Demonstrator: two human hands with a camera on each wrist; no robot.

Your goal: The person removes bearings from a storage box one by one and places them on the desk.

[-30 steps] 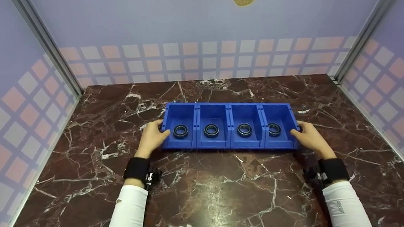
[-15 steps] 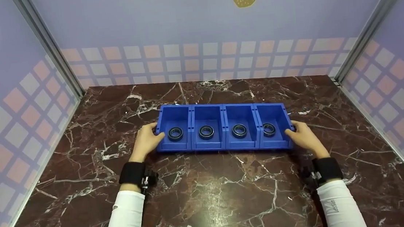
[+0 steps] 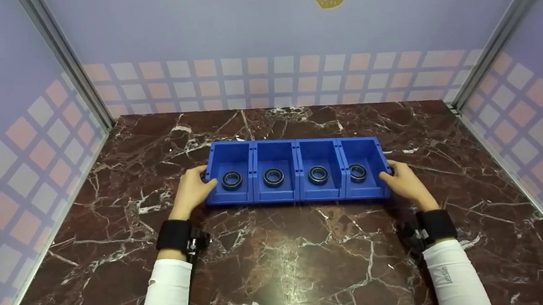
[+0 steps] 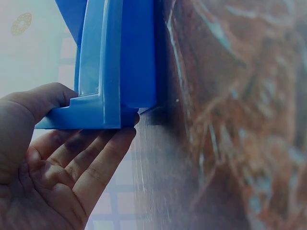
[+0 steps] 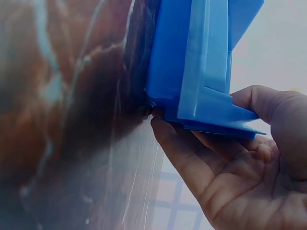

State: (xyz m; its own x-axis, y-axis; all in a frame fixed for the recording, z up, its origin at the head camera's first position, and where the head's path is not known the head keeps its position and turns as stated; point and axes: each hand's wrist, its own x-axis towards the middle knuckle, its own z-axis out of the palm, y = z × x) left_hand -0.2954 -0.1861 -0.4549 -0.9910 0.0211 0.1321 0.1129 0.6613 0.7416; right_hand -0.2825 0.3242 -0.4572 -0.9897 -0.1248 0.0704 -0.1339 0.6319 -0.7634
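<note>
A row of joined blue storage bins (image 3: 278, 197) stands near the middle of the table, held at both ends. Each compartment has one dark ring-shaped bearing (image 3: 231, 180) on its floor, towards the front. My left hand (image 3: 191, 191) grips the left end wall, thumb over the rim and fingers against the outer side. In the left wrist view, the fingertips (image 4: 128, 133) reach to the bin's bottom edge. My right hand (image 3: 406, 185) grips the right end the same way. The right wrist view shows its thumb (image 5: 259, 98) on the rim and fingers beneath the outer wall.
The dark red marbled table (image 3: 282, 269) is bounded by a tiled-pattern back wall (image 3: 274, 73) and two side walls. Metal posts (image 3: 70, 67) stand at the back corners. Both wrists wear black bands (image 3: 174, 233) with small cameras.
Both hands have moved the row of bins to the left, its left end turning a little nearer level with the right. The bearings have travelled along inside their compartments.
</note>
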